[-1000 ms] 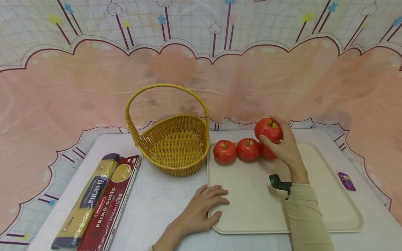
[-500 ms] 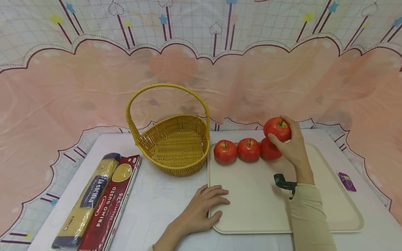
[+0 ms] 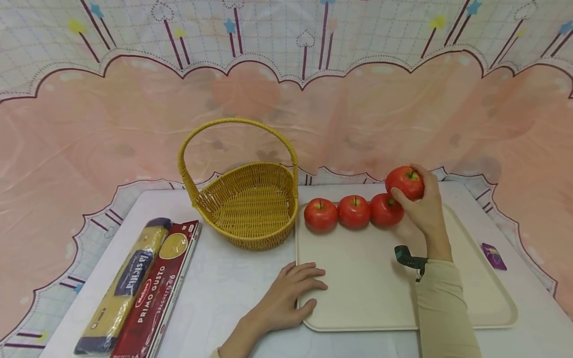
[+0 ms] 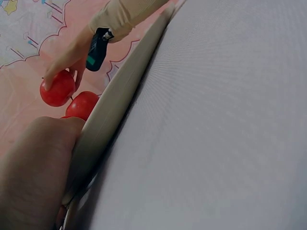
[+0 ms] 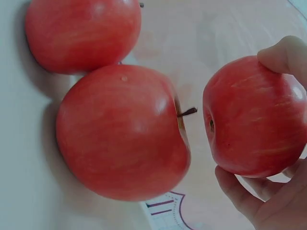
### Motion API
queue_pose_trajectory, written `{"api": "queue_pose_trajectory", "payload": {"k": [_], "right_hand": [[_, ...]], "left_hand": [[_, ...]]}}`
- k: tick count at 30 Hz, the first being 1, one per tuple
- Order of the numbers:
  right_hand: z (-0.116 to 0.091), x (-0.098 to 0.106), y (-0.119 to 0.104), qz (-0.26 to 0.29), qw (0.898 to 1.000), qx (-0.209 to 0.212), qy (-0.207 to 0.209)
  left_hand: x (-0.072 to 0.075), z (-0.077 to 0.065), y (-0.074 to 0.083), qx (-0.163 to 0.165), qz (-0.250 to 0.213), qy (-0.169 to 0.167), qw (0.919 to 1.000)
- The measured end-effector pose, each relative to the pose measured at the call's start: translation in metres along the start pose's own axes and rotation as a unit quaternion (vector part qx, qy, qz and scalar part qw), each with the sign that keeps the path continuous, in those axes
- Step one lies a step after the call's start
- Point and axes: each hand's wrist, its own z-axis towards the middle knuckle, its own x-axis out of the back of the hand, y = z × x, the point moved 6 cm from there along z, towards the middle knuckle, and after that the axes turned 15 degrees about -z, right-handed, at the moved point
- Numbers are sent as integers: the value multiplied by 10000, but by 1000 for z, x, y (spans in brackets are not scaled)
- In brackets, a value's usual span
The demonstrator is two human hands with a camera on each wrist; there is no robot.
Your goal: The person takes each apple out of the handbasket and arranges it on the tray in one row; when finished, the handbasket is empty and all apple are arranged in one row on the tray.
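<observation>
My right hand (image 3: 423, 204) grips a red apple (image 3: 405, 182) between thumb and fingers, raised over the back of the cream tray (image 3: 358, 278). Three more apples stand in a row along the tray's back edge: a left apple (image 3: 321, 215), a middle apple (image 3: 354, 212) and a right apple (image 3: 386, 210). In the right wrist view the held apple (image 5: 256, 120) is apart from the standing apple (image 5: 124, 134), whose stem points toward it. My left hand (image 3: 288, 298) rests over the tray's left rim near the front corner, fingers extended and holding nothing.
A yellow wicker basket (image 3: 255, 243) with a tall handle stands left of the tray. At the far left lie a yellow spaghetti pack (image 3: 125, 283) and a red spaghetti pack (image 3: 154, 293). A small purple packet (image 3: 494, 256) lies right of the tray. A patterned cloth (image 3: 286, 129) hangs behind.
My right hand has moved to the right with the apple, uncovering more of the right apple in the row. The left hand has stayed in place.
</observation>
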Motion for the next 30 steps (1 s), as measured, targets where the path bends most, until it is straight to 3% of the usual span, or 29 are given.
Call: {"api": "queue_pose_trajectory", "payload": {"k": [7,21,30], "right_hand": [[-1,2,7,-20,9996,-295,-39],[0,5,25,8,9970,-699,321],[2,2,41,-67,9928,-1192,80]], "left_hand": [[1,-1,0,39,-21,-15,10000],[0,-1,-1,-3,-21,9,10000],[0,0,0,-59,21,10,10000]]}}
